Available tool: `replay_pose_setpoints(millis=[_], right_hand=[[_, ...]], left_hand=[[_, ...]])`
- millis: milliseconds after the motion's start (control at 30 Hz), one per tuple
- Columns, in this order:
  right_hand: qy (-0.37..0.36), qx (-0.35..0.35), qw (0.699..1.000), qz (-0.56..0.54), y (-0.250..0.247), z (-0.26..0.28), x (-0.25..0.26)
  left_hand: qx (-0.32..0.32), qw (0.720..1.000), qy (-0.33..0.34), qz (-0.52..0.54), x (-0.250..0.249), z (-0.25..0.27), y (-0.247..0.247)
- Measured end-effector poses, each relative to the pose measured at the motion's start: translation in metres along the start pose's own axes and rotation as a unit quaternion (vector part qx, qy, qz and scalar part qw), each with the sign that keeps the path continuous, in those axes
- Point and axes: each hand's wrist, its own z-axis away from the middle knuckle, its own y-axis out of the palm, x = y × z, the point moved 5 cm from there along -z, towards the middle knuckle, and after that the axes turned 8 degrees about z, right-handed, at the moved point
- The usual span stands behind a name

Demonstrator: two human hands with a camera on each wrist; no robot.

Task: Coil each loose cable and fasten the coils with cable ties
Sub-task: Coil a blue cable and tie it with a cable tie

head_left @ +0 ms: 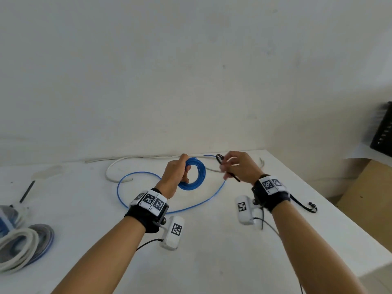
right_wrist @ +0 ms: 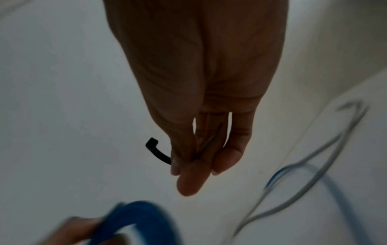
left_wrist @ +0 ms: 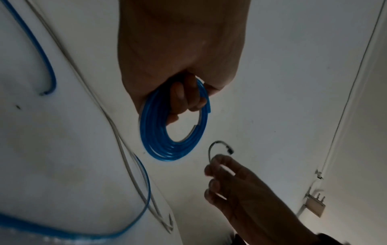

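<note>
My left hand [head_left: 180, 169] grips a small blue cable coil [head_left: 198, 174] upright above the white table [head_left: 212, 240]; in the left wrist view my curled fingers [left_wrist: 184, 96] pass through the coil [left_wrist: 165, 142]. A loose blue cable [head_left: 135, 175] loops on the table around and behind that hand. My right hand [head_left: 233, 164] pinches a black cable tie [head_left: 219, 159], just right of the coil. The tie's curved head end [right_wrist: 156, 151] sticks out left of my fingers [right_wrist: 192, 175] in the right wrist view. A loose white cable [head_left: 118, 164] lies at the back.
Finished coils of white and blue cable [head_left: 23, 245] lie at the table's left edge. A black cable tie [head_left: 27, 190] lies at the left, another [head_left: 305, 205] near the right edge. A dark box [head_left: 382, 132] stands at far right. The wall runs close behind.
</note>
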Motion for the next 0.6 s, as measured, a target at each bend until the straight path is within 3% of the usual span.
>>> replay_pose_setpoints(millis=[100, 233, 267, 367, 600], right_hand=[[-0.065, 0.063, 0.988, -0.127, 0.051, -0.002, 0.049], [-0.098, 0.153, 0.944, -0.276, 0.107, -0.003, 0.092], [-0.109, 0.153, 0.939, -0.288, 0.119, -0.006, 0.1], [-0.137, 0.111, 0.961, -0.213, 0.151, -0.014, 0.117], [-0.202, 0.013, 0.969, -0.141, 0.197, -0.022, 0.143]], left_hand=[[-0.05, 0.998, 0.036, 0.018, -0.016, -0.001, -0.033], [-0.12, 0.988, 0.099, 0.01, -0.045, 0.0, -0.083], [-0.14, 0.984, 0.112, 0.008, -0.051, 0.001, -0.097], [-0.18, 0.972, 0.149, 0.0, -0.06, 0.004, -0.13], [-0.198, 0.955, 0.216, -0.055, -0.053, 0.014, -0.16]])
